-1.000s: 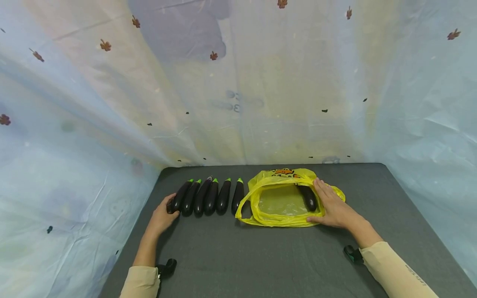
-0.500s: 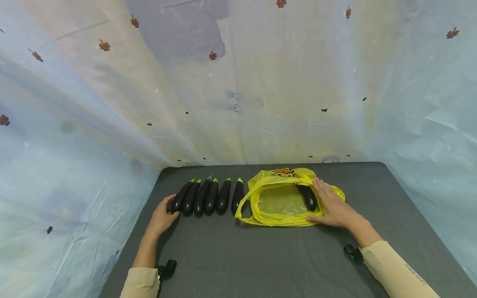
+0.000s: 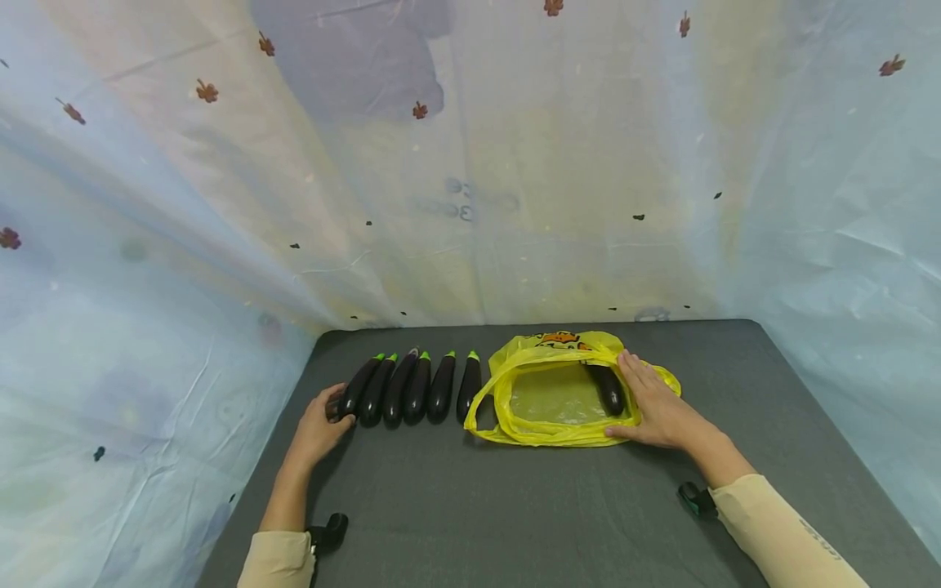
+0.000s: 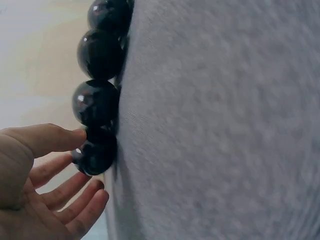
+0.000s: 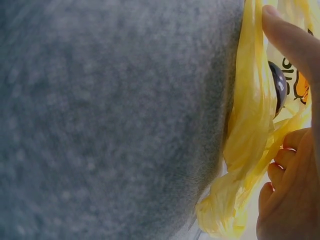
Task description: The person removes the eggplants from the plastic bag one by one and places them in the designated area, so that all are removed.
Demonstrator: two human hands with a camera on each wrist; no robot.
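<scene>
Several dark eggplants (image 3: 394, 392) with green tips lie in a row on the grey table. At its left end my left hand (image 3: 320, 426) touches a dark, partly hidden eggplant (image 3: 335, 407). The left wrist view shows the thumb against the rounded end of an eggplant (image 4: 97, 156), the other fingers spread beside and below it. My right hand (image 3: 660, 408) rests on the right side of an open yellow plastic bag (image 3: 555, 438), fingers nearly straight, thumb at the front rim. Inside the bag lies an eggplant (image 3: 608, 392), its far end hidden by the plastic.
The grey table (image 3: 507, 523) extends forward to a patterned plastic curtain (image 3: 544, 180), which also hangs at both sides. One loop handle (image 3: 481, 408) of the bag reaches over the rightmost eggplant in the row (image 3: 469, 384). Black wrist cameras (image 3: 328, 532) sit by both sleeves.
</scene>
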